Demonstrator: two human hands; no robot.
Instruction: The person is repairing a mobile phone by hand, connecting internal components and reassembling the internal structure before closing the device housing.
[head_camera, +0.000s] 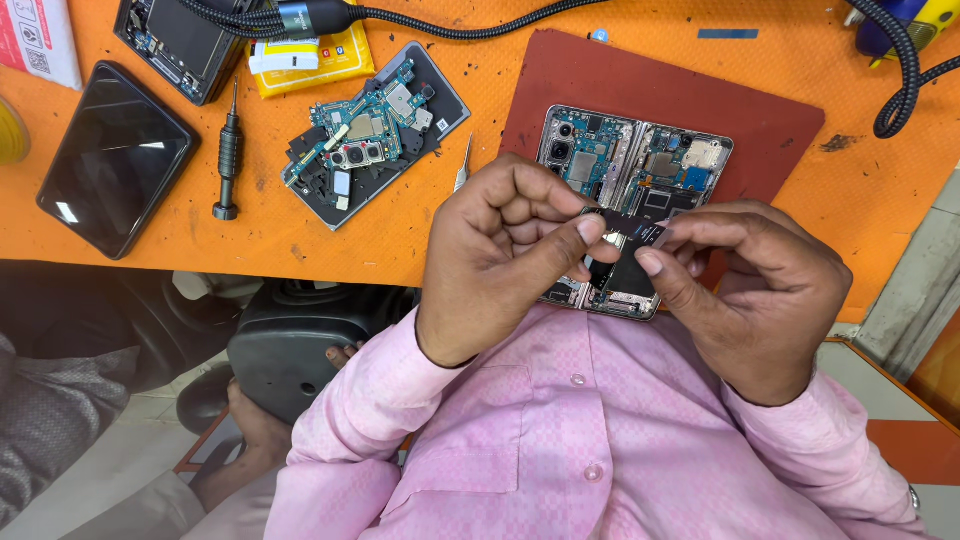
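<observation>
Orange bench surface (400, 240) ran under everything. Nearest, the left hand (495, 265) and right hand (755, 295) pinched a small black part (632, 232) between fingertips, just above the opened foldable phone (630, 165) on a red mat (760, 110). Farther left lay a circuit board (372, 125), screwdriver (229, 155) and dark phone (115, 160).

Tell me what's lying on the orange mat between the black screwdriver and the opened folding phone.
In the head view, a dismantled phone back piled with circuit boards lies between the screwdriver and the folding phone, plus metal tweezers.
</observation>
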